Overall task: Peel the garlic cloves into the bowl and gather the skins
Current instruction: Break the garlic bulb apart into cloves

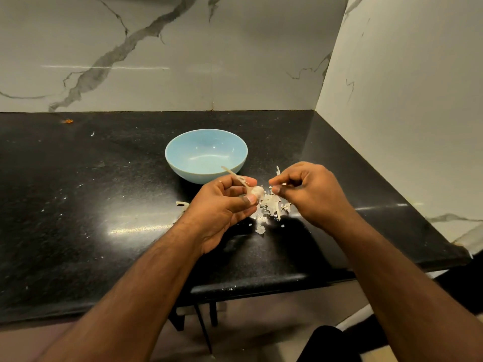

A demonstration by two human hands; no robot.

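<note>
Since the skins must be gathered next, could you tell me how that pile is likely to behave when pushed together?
The skins look thin and papery, so probably very light and apt to scatter or cling rather than slide neatly. They lie as ragged flakes on the glossy counter, so small bits may be left behind. They seem brittle and may crumble further.

Single head-worn view, wide-angle (edges bowed), looking forward and down from above both forearms, close on the left hand (224,202) and right hand (308,194), black countertop (78,205) filling mid-frame, marble wall corner (316,108) behind, floor at bottom edge
</note>
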